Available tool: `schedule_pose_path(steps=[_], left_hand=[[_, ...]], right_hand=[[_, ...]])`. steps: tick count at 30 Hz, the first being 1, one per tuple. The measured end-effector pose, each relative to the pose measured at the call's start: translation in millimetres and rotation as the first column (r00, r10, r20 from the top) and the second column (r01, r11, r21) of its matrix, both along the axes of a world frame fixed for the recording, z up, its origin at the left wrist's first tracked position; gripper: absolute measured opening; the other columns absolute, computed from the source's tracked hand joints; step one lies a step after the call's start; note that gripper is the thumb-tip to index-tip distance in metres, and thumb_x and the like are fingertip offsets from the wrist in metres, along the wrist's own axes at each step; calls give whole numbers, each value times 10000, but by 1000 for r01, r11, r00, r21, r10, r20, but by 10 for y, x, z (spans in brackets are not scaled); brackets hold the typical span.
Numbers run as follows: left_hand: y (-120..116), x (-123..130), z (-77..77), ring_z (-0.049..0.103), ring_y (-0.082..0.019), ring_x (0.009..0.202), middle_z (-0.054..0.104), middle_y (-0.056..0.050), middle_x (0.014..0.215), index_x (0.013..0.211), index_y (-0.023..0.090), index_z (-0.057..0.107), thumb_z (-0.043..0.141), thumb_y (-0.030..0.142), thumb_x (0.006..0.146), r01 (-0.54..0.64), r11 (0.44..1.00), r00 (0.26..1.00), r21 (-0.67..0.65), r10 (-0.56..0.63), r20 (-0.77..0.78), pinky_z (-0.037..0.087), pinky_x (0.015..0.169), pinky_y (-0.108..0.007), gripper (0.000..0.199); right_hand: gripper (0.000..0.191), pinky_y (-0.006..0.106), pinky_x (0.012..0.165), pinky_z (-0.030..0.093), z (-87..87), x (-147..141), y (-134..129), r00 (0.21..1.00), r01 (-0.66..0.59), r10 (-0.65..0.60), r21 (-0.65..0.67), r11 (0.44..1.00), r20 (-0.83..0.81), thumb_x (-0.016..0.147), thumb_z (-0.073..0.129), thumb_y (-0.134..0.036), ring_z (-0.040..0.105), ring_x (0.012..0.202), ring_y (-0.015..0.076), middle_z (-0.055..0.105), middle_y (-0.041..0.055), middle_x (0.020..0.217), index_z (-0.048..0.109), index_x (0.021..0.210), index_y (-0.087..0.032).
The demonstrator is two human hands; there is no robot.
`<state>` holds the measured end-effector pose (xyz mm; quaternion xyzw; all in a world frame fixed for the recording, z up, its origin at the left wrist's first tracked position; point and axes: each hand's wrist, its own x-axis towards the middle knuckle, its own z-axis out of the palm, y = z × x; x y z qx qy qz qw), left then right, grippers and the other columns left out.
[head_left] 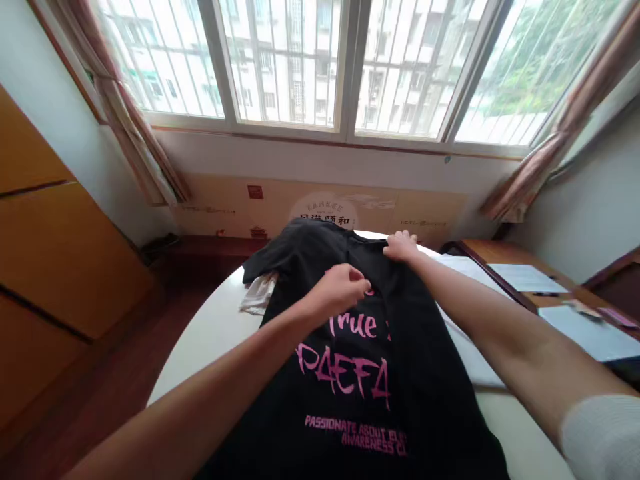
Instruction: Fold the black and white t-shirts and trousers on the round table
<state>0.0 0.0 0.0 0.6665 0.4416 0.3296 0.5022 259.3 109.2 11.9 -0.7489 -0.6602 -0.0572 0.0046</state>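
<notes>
While the outstretched right hand (401, 247) pinches the shirt (425, 360), left fingers (357, 289) curl, hold unclear.

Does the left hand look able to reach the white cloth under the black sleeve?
Probably yes: the left hand is nearby, and the white cloth sticks out past the black sleeve, partly uncovered.

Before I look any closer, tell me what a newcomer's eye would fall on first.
Probably the black shirt spread on the white table, its pink lettering facing up. The left hand is over its chest, the right hand near the collar. Behind, bright barred windows span the top.
</notes>
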Motion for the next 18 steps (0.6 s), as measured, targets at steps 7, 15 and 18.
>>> schedule_pose_path(steps=[7, 15, 18], left_hand=[[728, 458, 172, 690, -231, 849, 689, -32, 750, 849, 145, 648, 867, 183, 647, -125, 988, 992, -88, 126, 6, 546, 747, -295, 300], [882, 563, 81, 729, -238, 797, 751, -81, 852, 841, 155, 689, 685, 200, 798, -99, 977, 984, -187, 124, 125, 629, 715, -359, 63], [856, 530, 18, 704, -243, 717, 714, -77, 780, 784, 150, 669, 669, 147, 762, -143, 971, 981, -191, 165, 104, 630, 628, -376, 23]], right_hand=[[404, 524, 1084, 433, 94, 294, 165, 990, -31, 37, 41, 999, -138, 966, 483, -213, 639, 1241, 330, 695, 138, 1372, 663, 1327, -225], [397, 467, 1023, 445, -25, 697, 316, 973, -32, 55, 103, 994, -225, 955, 624, -598, 692, 1099, 318, 781, 120, 1136, 755, 977, -224], [560, 436, 955, 464, -66, 841, 333, 966, 20, 13, 126, 992, -259, 958, 544, -713, 713, 1019, 331, 790, 146, 1000, 743, 802, -212]])
